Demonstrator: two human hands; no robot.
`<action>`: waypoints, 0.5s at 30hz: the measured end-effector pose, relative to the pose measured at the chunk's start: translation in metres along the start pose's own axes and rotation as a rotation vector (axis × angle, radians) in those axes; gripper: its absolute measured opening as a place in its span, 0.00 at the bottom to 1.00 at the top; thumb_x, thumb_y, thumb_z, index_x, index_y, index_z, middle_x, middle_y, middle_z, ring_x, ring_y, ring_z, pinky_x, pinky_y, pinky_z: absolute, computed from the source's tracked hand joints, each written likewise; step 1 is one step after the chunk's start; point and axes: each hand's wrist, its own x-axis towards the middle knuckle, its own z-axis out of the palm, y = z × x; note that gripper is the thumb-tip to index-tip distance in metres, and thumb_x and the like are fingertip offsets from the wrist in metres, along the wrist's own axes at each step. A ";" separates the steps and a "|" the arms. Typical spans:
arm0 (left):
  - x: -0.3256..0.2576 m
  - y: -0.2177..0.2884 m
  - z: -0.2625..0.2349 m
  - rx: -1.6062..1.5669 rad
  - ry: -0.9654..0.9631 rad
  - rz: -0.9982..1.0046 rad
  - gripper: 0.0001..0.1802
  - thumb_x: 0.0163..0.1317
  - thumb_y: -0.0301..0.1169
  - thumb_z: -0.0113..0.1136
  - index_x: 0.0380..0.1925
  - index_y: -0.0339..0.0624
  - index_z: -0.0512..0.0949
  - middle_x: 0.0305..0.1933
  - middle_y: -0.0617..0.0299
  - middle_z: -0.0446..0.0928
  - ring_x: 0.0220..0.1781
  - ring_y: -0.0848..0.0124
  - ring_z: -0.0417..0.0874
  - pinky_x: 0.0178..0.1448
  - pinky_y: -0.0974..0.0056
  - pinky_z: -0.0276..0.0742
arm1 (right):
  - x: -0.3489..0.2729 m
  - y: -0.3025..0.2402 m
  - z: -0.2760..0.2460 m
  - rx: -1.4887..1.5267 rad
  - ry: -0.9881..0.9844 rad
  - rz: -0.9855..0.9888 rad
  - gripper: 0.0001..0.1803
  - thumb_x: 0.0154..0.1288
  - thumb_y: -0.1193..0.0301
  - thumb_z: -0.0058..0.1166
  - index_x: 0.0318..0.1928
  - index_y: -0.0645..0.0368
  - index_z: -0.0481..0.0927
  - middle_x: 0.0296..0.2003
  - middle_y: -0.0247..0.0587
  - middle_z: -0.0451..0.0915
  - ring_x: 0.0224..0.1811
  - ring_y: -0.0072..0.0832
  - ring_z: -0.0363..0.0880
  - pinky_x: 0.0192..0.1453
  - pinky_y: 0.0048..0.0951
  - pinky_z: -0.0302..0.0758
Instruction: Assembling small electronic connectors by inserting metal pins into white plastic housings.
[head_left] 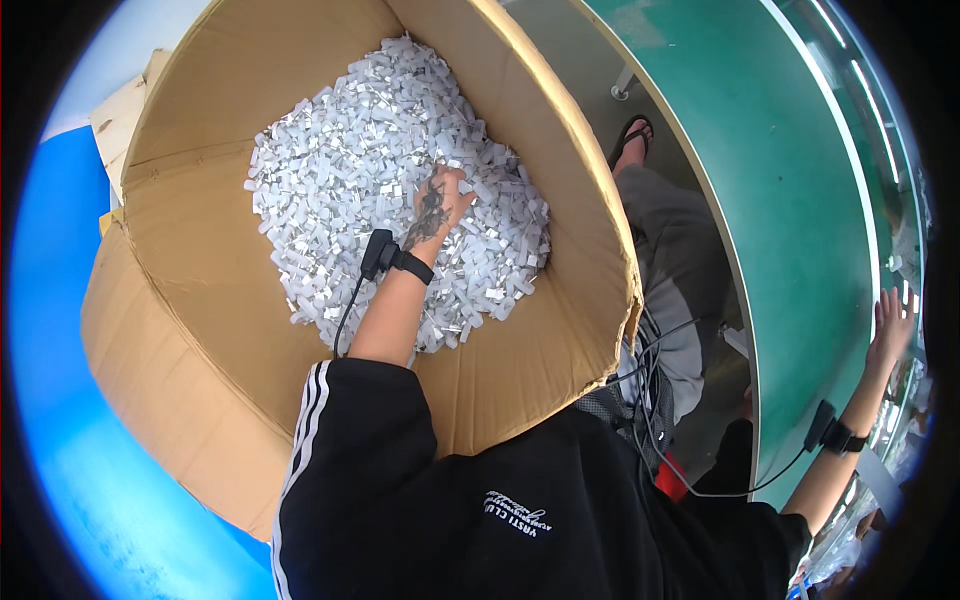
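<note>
My left hand (441,203) reaches down into a big heap of small whitish plastic pieces with shiny metal parts (340,165). Its fingers are curled in among the pieces, and their tips are hidden, so what they grip does not show. Around the heap rise the walls of a large brown cardboard box (200,200). Far to the right, my right hand (889,328) is stretched out with its fingers apart and holds nothing visible. It is over the white-edged far side of a green tabletop (760,150).
Each wrist wears a black strap with a small device and cable. Black cables (650,385) hang beside the box's right rim. Another person's grey-trousered leg (675,270) and sandalled foot (634,140) show between box and table. A blue surface (70,400) lies left of the box.
</note>
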 end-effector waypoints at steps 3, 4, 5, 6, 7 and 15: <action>0.012 0.002 0.000 -0.110 -0.150 -0.081 0.13 0.46 0.37 0.71 0.33 0.48 0.83 0.50 0.53 0.76 0.50 0.54 0.80 0.52 0.54 0.77 | -0.067 -0.028 0.034 -0.016 0.064 -0.111 0.30 0.71 0.68 0.50 0.70 0.53 0.57 0.67 0.52 0.59 0.65 0.37 0.68 0.63 0.33 0.68; 0.013 -0.002 0.001 -0.103 -0.150 -0.085 0.13 0.46 0.37 0.71 0.33 0.48 0.83 0.50 0.53 0.76 0.50 0.54 0.80 0.52 0.54 0.77 | -0.085 -0.032 0.044 -0.010 0.060 -0.106 0.30 0.71 0.68 0.50 0.70 0.53 0.57 0.67 0.52 0.59 0.65 0.37 0.68 0.63 0.33 0.68; 0.015 -0.006 0.005 -0.190 -0.113 -0.064 0.14 0.47 0.36 0.70 0.34 0.44 0.82 0.48 0.50 0.76 0.50 0.53 0.80 0.52 0.54 0.76 | -0.105 -0.041 0.051 0.017 0.053 -0.102 0.29 0.72 0.67 0.49 0.70 0.54 0.58 0.67 0.50 0.60 0.64 0.35 0.68 0.62 0.31 0.67; 0.019 -0.007 0.009 -0.282 -0.080 -0.039 0.14 0.49 0.34 0.69 0.36 0.41 0.82 0.47 0.48 0.77 0.50 0.52 0.80 0.53 0.54 0.75 | -0.124 -0.050 0.057 0.039 0.052 -0.099 0.28 0.72 0.67 0.48 0.69 0.54 0.59 0.67 0.48 0.61 0.63 0.33 0.68 0.61 0.29 0.67; 0.021 -0.008 0.007 -0.276 -0.080 -0.040 0.14 0.49 0.34 0.69 0.36 0.41 0.82 0.47 0.48 0.77 0.50 0.52 0.80 0.53 0.54 0.75 | -0.140 -0.055 0.066 0.043 0.050 -0.095 0.28 0.72 0.67 0.48 0.69 0.54 0.59 0.67 0.48 0.61 0.63 0.33 0.68 0.61 0.29 0.67; 0.044 0.003 -0.007 -0.018 0.126 0.131 0.11 0.51 0.29 0.65 0.36 0.42 0.81 0.48 0.54 0.77 0.48 0.55 0.79 0.49 0.55 0.77 | -0.231 -0.084 0.093 0.096 0.089 -0.164 0.26 0.74 0.71 0.43 0.69 0.62 0.58 0.66 0.44 0.64 0.50 0.21 0.73 0.48 0.20 0.69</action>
